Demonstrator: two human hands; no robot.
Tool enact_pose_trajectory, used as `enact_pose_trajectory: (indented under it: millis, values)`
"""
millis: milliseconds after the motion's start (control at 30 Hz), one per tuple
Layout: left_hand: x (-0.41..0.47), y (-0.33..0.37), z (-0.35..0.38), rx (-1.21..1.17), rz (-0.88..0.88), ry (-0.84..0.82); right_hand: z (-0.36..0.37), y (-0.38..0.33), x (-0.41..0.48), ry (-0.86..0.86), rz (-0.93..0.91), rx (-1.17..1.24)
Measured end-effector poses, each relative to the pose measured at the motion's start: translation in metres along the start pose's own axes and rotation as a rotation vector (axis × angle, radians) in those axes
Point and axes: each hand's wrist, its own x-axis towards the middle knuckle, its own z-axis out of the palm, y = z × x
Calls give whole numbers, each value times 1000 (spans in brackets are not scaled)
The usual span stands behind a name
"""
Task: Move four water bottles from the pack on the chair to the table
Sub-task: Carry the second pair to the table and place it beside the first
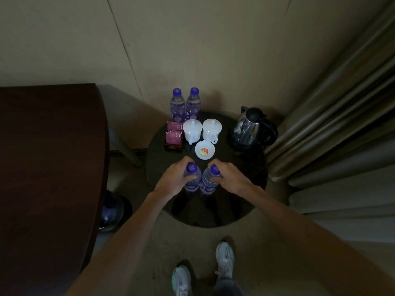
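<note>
The scene is taken by a single wide-angle camera worn on the head, directed forward and steeply downward. The round dark table [245, 174] is framed near the centre, seen from above and from close by, with both forearms entering from the lower edge and the left hand [174, 178] and right hand [229, 177] meeting just below the middle. The shoes [224, 259] are caught at the bottom edge, so the view reaches almost straight down. Straight lines, such as the curtain [342, 103] at the right, are bent by the lens. The left side is filled by a dark surface [47, 167], possibly furniture, poorly lit. No second view is supplied.
</note>
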Motion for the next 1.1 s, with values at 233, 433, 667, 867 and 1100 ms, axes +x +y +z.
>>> enact_pose_trajectory:
  millis: [233, 433, 667, 867, 1100]
  values:
    - [2, -1, -1, -58, 6, -59, 6, 12, 1, 48, 5, 34]
    - [3, 0, 10, -101, -50, -52, 5, 14, 6, 22, 24, 125]
    - [6, -4, 17, -149, -65, -27, 15, 23, 8, 71, -20, 246]
    - [10, -6, 15, -245, -99, -24, 20, 30, 11, 75, -46, 270]
    - [21, 2, 5, -225, -128, -32, -3, 28, 23, 26, -4, 253]
